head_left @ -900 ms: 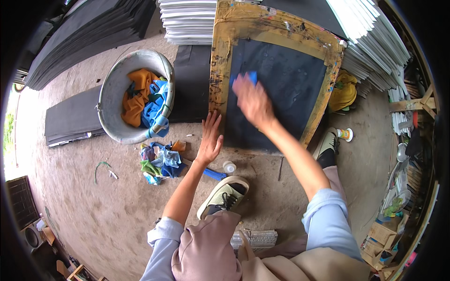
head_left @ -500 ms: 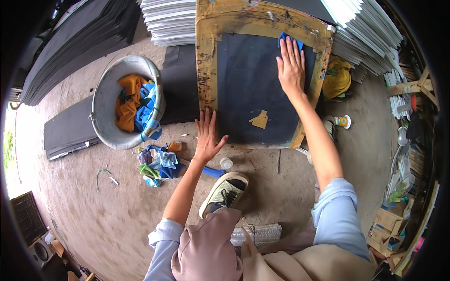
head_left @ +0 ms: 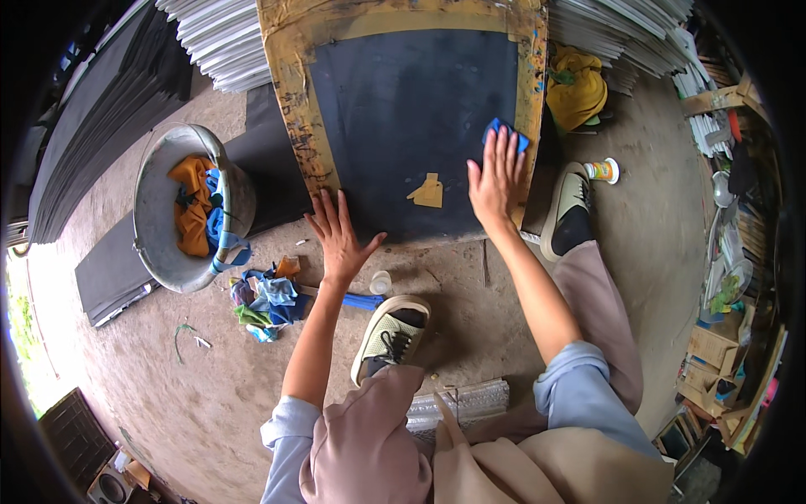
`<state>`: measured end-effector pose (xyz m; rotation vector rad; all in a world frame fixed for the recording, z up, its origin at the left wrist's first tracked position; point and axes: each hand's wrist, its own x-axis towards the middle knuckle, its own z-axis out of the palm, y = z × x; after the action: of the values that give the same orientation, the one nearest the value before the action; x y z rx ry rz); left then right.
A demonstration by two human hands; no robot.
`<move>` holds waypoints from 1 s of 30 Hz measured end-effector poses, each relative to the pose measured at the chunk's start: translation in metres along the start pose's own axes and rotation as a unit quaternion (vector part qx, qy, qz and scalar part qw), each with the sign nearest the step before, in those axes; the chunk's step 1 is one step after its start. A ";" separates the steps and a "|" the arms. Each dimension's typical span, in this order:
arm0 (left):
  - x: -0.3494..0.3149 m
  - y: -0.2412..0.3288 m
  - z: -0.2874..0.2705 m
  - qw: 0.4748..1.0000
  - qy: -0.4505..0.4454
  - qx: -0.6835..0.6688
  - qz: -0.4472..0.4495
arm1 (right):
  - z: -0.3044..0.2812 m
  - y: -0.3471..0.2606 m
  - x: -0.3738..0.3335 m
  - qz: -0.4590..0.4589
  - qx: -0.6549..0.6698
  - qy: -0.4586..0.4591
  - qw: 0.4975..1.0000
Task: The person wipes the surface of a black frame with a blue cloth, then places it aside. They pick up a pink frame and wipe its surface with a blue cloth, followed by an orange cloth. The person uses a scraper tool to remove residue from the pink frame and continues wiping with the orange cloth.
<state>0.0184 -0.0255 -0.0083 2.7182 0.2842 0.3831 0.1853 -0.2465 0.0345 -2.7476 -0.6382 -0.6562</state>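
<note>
A screen-printing frame (head_left: 294, 126) with a paint-stained, tan-taped border lies before me, tilted slightly. Its dark panel (head_left: 403, 105) has a small torn piece of tan tape (head_left: 428, 193) near the lower end. My left hand (head_left: 340, 239) rests with spread fingers at the frame's lower left corner and holds nothing. Over the panel's right side, my right hand (head_left: 495, 181) holds a folded blue cloth (head_left: 497, 126) under its fingertips, pressed against the surface. The part of the cloth beneath the fingers is hidden.
Left stands a metal bucket (head_left: 155, 239) holding orange and blue cloths. Rags (head_left: 273, 298) and a blue-handled tool (head_left: 361, 301) lie by my left arm. Sheet stacks (head_left: 218, 42) rise behind. A yellow cloth (head_left: 577, 88) and small tub (head_left: 602, 170) sit right, near my shoe (head_left: 567, 202).
My right hand and the blue cloth have slid down the panel's right side, towards me. The view has shifted, and my right shoe now shows more fully. My left hand stays at the corner.
</note>
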 end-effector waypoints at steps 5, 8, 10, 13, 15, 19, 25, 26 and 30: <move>0.001 -0.004 -0.003 0.999 -0.010 -0.040 0.000 | 0.006 -0.022 -0.059 -0.119 0.129 -0.118 0.977; 0.003 -0.003 -0.002 0.999 -0.007 -0.041 0.004 | 0.012 0.008 -0.092 -0.233 0.074 -0.222 0.944; 0.000 -0.004 -0.002 0.999 -0.010 -0.043 0.001 | 0.011 0.022 -0.053 -0.309 0.009 -0.185 0.933; 0.000 -0.003 -0.004 0.999 -0.008 -0.044 -0.002 | -0.003 0.008 0.063 -0.220 0.031 -0.036 0.974; 0.003 0.001 -0.003 0.999 -0.010 -0.049 0.002 | -0.005 -0.004 0.125 -0.156 0.017 0.084 0.984; 0.000 -0.002 -0.005 0.999 -0.015 -0.044 -0.007 | 0.003 -0.055 0.107 -0.121 0.099 0.092 0.983; -0.005 -0.007 -0.012 0.992 -0.011 -0.128 0.003 | -0.005 -0.045 -0.093 -0.321 0.063 -0.225 0.918; -0.004 -0.004 -0.013 0.989 -0.010 -0.147 0.005 | -0.004 -0.033 -0.102 -0.354 0.046 -0.223 0.907; -0.008 -0.011 -0.029 0.986 -0.019 -0.163 -0.005 | -0.010 -0.032 0.014 -0.376 0.027 -0.107 0.920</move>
<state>0.0007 -0.0074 0.0118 2.3994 0.2048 0.3404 0.1780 -0.2172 0.0539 -2.4808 -1.7719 -0.4513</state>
